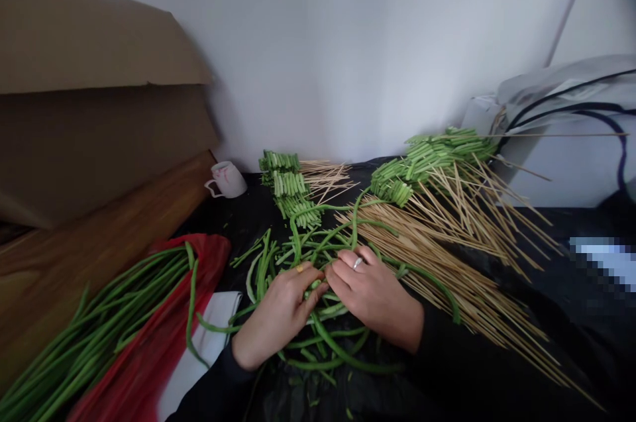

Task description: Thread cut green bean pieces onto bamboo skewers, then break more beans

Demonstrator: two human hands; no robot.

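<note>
My left hand (285, 309) and my right hand (372, 293) meet over a loose tangle of green long beans (342, 357) on a black covering. Fingers of both hands are closed on long beans, with short green ends showing at the left thumb; the exact grip is partly hidden. Just right of my right hand lies a broad spread of bare bamboo skewers (462, 289). Cut bean pieces threaded in rows on skewers form one stack (293, 187) beyond my hands and a larger stack (442, 157) at the back right.
On the left, a red bag (214, 255) holds more long beans (119, 316) beside a white sheet (213, 319). A white mug (228, 180) stands near the wall. A cardboard box (99, 44) rises at the left; black cables (581, 107) hang at the right.
</note>
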